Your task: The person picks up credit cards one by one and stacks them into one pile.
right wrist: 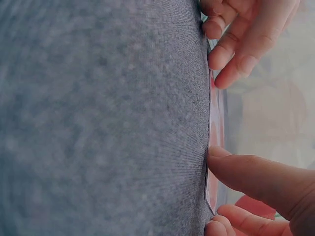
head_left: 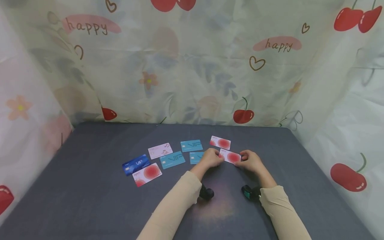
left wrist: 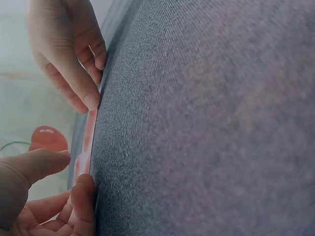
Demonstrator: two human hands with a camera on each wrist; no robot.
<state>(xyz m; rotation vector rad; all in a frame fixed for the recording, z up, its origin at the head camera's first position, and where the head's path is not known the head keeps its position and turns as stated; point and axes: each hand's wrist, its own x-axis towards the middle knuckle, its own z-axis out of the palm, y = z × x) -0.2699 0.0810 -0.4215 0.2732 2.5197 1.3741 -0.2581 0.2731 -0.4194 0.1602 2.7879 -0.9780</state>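
Note:
A white card with red circles (head_left: 230,156) lies on the dark table between the two hands. My left hand (head_left: 211,158) is at its left end, partly over a blue-green VIP card (head_left: 195,158). In the left wrist view, that hand's thumb (left wrist: 47,164) stands raised apart from its fingers (left wrist: 83,201), whose tips are at the card's end. At the right end, my right hand (head_left: 251,162) holds the card with its thumb (right wrist: 236,167) on the near edge and its fingers round the far corner. A matching red-circled card (head_left: 220,142) lies just behind.
Further left lie two more VIP cards in blue-green (head_left: 191,145) (head_left: 172,160), a pale pink card (head_left: 160,151), a dark blue card (head_left: 136,164) and another red-circled card (head_left: 147,174). Patterned cloth (head_left: 192,66) hangs behind the table (head_left: 90,200) and at both sides.

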